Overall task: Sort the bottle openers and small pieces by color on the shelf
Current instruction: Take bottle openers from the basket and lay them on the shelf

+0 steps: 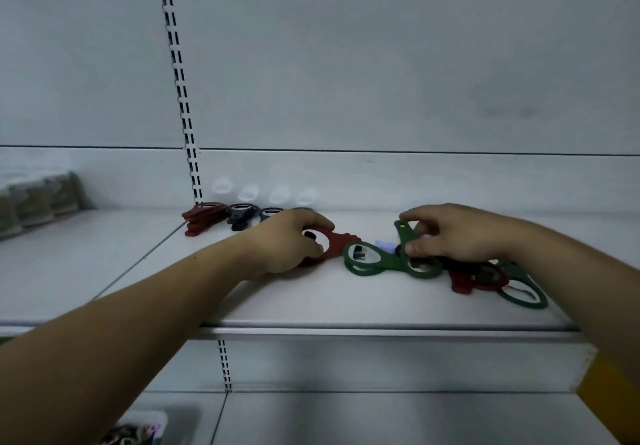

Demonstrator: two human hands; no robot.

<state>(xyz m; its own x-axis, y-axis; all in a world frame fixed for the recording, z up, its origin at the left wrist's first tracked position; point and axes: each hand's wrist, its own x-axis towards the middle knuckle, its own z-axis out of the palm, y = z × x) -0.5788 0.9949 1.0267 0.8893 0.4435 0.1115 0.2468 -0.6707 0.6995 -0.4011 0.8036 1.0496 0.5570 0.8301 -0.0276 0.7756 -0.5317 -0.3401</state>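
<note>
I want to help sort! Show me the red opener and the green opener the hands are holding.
Red plastic bottle opener [341, 242]: head view, its handle, sticking out past the left hand [287, 240].
Green plastic bottle opener [402, 237]: head view, thin handle pinched by the right hand [457, 237].

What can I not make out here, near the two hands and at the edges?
Head view: the left hand covers part of the red opener.
Head view: the right hand, pinching a green opener, hides much of the mixed pile.
Head view: the lilac piece is blurred and too small.
Head view: the bottom edge cuts off the tray.
</note>
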